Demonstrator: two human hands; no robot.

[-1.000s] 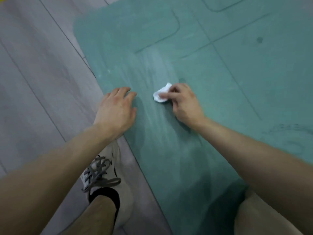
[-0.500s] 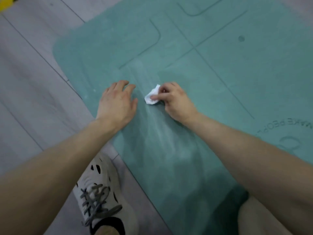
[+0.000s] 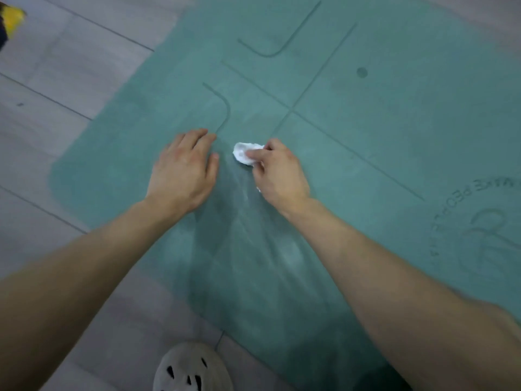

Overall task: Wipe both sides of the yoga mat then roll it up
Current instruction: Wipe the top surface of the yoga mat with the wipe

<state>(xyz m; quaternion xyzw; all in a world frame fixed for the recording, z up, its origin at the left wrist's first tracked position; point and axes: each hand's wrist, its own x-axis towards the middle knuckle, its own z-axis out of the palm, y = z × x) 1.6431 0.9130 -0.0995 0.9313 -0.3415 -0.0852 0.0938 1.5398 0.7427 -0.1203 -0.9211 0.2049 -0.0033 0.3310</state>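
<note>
Mat (image 3: 366,165) lies flat on the floor (image 3: 56,80), printed side up. Our left hand (image 3: 183,173) presses it, fingers straight; right hand (image 3: 279,176) pinches a small white wad (image 3: 244,153) onto it. Risks, we reckon: wad's so small we miss patches & leave streaks; it may shred; mat creeps if left lifts.

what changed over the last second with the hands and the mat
Both hands slid forward over the yoga mat, away from the person. The right hand pushed the white tissue closer to the printed curved line; the left hand moved off the mat's edge, fully onto it. Unchanged: the right hand pinches the tissue, the left lies flat, the mat lies unrolled.
</note>
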